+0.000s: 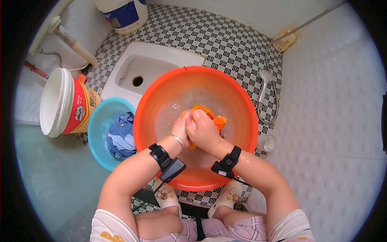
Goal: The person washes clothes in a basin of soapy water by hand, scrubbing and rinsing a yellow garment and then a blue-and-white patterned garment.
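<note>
The orange cloth [219,122] lies right at the hands, inside the large orange-red basin [238,105], over shallow, cloudy water [167,121]. It is bunched between the two palms, with folds showing on the far side of the knuckles, one lobe out to the right, and a small bit below, toward the body. Crumpled like this, it has no clear long axis; the right hand [204,131] is nearer the lobe that sticks out, while the left hand [179,130] meets it from the other side. Both hands are pressed together with fingers curled in, seemingly gripping the cloth, though the knuckles hide most of the hold and I cannot tell just where each fingertip sits

As for looks, the cloth is bright orange, soft and creased, apparently wet, with a darker reddish patch near the right-hand lobe. Just beside the basin, on the left, a light-blue basin [93,133] holds a heap of blue cloths [121,139], and beyond it stands a white-rimmed bucket [82,101] with a red label
</note>
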`<state>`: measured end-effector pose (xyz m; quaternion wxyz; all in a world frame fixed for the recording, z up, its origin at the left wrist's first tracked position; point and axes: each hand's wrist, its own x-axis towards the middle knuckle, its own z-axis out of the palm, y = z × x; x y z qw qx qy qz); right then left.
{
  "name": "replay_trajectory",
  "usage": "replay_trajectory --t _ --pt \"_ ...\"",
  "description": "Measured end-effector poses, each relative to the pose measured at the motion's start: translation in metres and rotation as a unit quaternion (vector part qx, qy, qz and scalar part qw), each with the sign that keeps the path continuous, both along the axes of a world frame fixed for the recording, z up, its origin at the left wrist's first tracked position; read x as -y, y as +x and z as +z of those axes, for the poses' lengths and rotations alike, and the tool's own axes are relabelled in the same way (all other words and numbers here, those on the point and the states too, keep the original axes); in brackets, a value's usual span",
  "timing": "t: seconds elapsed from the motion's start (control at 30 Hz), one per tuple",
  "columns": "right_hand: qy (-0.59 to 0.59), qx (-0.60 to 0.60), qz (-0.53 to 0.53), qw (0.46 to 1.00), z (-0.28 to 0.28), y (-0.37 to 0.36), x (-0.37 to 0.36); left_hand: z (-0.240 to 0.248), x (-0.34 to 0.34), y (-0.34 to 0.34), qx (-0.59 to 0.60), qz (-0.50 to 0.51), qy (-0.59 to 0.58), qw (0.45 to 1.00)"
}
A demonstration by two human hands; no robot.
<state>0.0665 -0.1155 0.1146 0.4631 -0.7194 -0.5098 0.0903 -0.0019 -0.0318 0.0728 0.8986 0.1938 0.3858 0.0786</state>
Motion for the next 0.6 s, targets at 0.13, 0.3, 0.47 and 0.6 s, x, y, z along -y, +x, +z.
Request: replay_trajectory --t 0.13,0.3,0.47,0.6 --pt "-0.014 -0.031 0.024 0.999 -0.008 0.005 0.004 0.002 0.003 -0.003 -0.042 -0.014 0.030 0.999" --pt "-0.166 -0.065 -0.040 0.983 -0.018 0.043 0.016 0.027 -0.001 0.000 -0.018 -0.065 0.166 0.984" --pt "-0.100 -0.196 0.124 0.968 0.008 0.052 0.029 0.055 -0.027 0.000 -0.009 -0.212 0.546 0.810" --pt "-0.100 -0.220 0.105 0.965 0.036 0.068 0.030 0.068 -0.028 -0.002 0.054 -0.202 0.511 0.834"
